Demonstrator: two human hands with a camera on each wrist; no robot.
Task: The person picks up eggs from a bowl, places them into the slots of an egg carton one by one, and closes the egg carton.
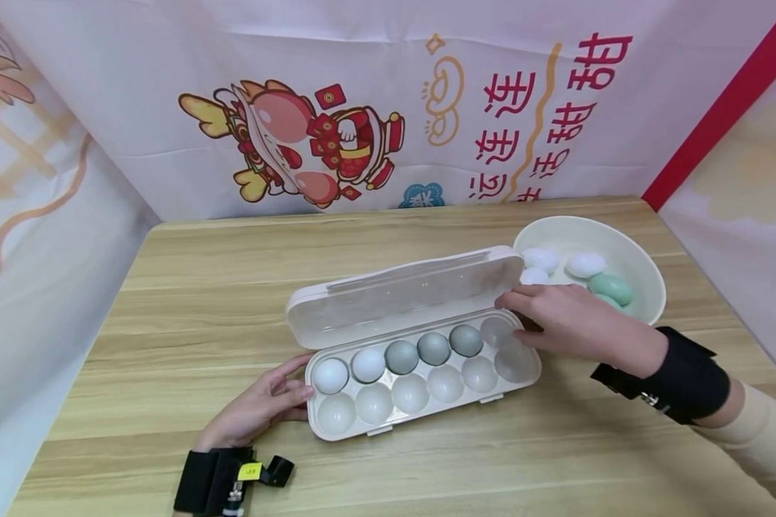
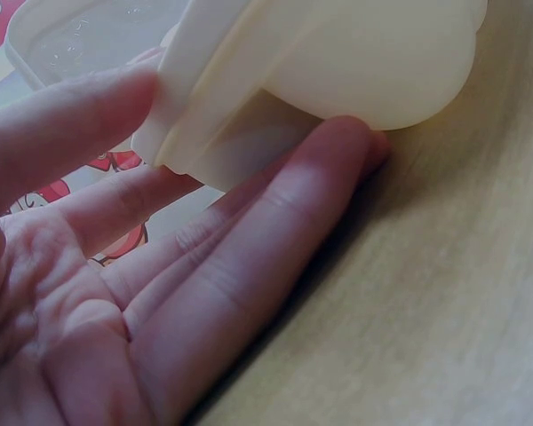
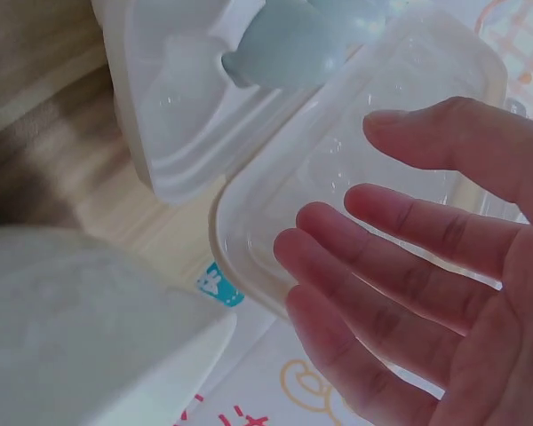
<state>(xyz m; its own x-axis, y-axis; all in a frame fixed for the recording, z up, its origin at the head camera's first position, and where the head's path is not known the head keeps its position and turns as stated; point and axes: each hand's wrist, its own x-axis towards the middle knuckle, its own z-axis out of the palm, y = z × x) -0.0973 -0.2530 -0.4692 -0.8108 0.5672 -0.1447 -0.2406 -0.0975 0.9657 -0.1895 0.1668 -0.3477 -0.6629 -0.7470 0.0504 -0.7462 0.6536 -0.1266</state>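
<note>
A white plastic egg box (image 1: 410, 394) lies on the table with its clear lid (image 1: 401, 305) tipped back. Its back row holds two white eggs (image 1: 368, 365) and three grey-green eggs (image 1: 434, 349); the front row of hollows is bare. My left hand (image 1: 259, 402) grips the left end, thumb at the rim and fingers reaching beneath, as the left wrist view shows with the thumb (image 2: 115, 106) against the edge. Over the box's right end hovers my right hand (image 1: 572, 319), fingers loosely spread and holding nothing. In the right wrist view its fingertips (image 3: 315, 222) overlap the lid.
A white bowl (image 1: 649, 287) stands at the back right, just behind the right hand, with white eggs (image 1: 585, 265) and green eggs (image 1: 611, 289) inside. Printed cloth (image 1: 375, 43) hangs behind the wooden table (image 1: 187, 301).
</note>
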